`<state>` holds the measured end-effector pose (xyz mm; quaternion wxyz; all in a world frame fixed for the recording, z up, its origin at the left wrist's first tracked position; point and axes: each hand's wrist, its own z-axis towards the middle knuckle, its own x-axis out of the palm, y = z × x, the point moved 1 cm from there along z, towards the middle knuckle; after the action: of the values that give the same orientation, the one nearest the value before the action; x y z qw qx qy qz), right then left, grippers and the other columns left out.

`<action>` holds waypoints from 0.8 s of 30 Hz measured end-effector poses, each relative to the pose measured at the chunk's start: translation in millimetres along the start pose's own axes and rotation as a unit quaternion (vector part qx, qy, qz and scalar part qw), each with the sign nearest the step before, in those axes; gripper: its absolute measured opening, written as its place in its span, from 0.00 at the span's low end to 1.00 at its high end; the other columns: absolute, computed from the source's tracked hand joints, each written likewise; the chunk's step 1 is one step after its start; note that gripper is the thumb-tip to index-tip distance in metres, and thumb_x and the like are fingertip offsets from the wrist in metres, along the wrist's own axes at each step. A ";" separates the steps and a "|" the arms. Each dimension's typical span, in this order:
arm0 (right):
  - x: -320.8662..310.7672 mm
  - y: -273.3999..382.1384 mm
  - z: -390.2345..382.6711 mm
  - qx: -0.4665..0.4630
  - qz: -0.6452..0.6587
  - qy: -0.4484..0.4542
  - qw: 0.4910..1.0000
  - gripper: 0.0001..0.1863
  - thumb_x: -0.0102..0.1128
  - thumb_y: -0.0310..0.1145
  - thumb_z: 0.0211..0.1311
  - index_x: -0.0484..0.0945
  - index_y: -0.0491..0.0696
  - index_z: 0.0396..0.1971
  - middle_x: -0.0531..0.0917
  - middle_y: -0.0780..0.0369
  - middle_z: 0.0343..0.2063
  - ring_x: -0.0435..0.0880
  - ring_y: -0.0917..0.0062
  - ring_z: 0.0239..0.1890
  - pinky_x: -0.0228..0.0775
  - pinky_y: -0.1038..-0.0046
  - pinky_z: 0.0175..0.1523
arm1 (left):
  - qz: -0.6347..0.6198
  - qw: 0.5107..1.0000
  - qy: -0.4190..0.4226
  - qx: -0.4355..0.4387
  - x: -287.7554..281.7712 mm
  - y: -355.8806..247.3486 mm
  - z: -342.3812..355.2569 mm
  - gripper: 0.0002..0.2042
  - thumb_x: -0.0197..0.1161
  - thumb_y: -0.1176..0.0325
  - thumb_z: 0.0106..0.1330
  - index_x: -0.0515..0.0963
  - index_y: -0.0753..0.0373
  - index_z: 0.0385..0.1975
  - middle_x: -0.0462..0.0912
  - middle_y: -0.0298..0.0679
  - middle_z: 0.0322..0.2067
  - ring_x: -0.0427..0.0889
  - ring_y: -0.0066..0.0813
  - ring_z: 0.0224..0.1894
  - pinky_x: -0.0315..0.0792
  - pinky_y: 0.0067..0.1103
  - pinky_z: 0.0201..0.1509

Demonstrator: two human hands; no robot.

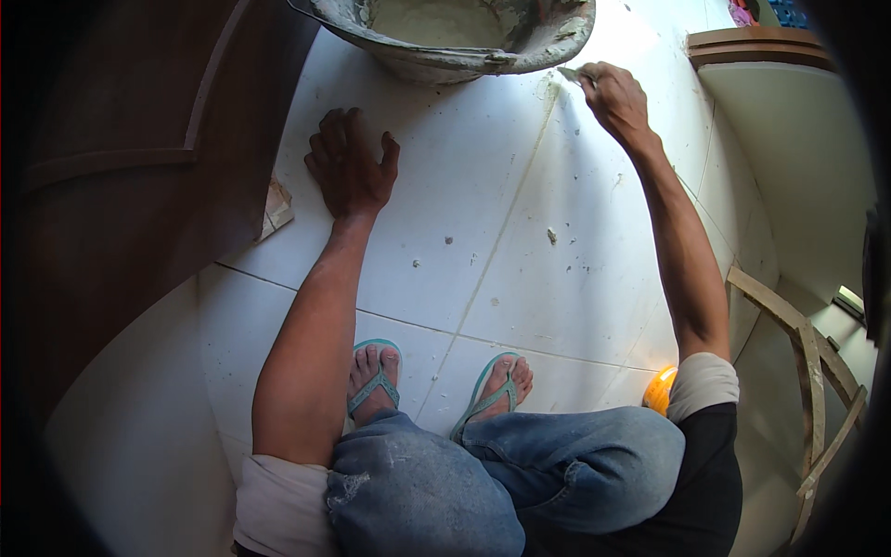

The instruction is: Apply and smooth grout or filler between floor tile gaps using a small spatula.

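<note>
My right hand [614, 102] is closed round the handle of a small putty knife [568, 74]. Its short greyish blade points left, just beside a mortar bucket [432, 67]; most of the handle is hidden in my fist. Pale wet mortar [436, 20] lies inside the bucket, and its rim is crusted with dried grey material. My left hand [351, 167] is over the white floor tiles [408, 232], below and left of the bucket. Its fingers are bent but apart, with nothing in them. I cannot tell whether it touches the floor.
A dark brown wooden panel [121, 186] stands along the left, with a broken tile piece [277, 212] by its edge. Several crumbs [551, 237] dot the tiles. On the right are an orange round object [659, 390], a wooden frame [812, 399] and a brown-edged board [761, 46].
</note>
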<state>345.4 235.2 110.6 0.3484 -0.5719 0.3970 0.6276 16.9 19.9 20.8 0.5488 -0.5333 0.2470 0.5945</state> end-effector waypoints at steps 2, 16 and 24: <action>25.1 -15.4 -7.7 -0.043 0.007 -0.048 0.998 0.11 0.58 0.35 0.72 0.88 0.49 0.35 0.89 0.53 0.32 0.90 0.52 0.37 0.83 0.53 0.45 | -0.009 1.000 -0.002 0.000 3.2 -6.4 0.7 0.26 0.67 0.53 0.68 0.72 0.56 0.63 0.74 0.44 0.62 0.76 0.49 0.59 0.72 0.47 0.56; 5.1 -18.4 15.3 -0.103 -0.002 -0.031 0.994 0.09 0.60 0.32 0.70 0.89 0.46 0.40 0.90 0.51 0.33 0.90 0.50 0.35 0.83 0.52 0.43 | 0.004 0.999 0.034 -0.010 4.4 -1.8 -1.2 0.29 0.64 0.48 0.69 0.72 0.57 0.65 0.72 0.46 0.67 0.73 0.48 0.63 0.69 0.45 0.60; 19.4 16.3 -14.9 -0.123 0.021 0.080 0.989 0.11 0.58 0.31 0.66 0.91 0.45 0.35 0.89 0.45 0.33 0.89 0.47 0.34 0.82 0.51 0.42 | 0.010 0.999 0.041 -0.013 0.7 4.1 -1.8 0.29 0.64 0.48 0.70 0.72 0.58 0.66 0.72 0.46 0.67 0.72 0.47 0.64 0.68 0.45 0.62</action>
<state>335.4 214.4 92.5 0.2293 -0.6505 0.3556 0.6308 13.9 17.4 18.4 0.5250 -0.5620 0.2667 0.5808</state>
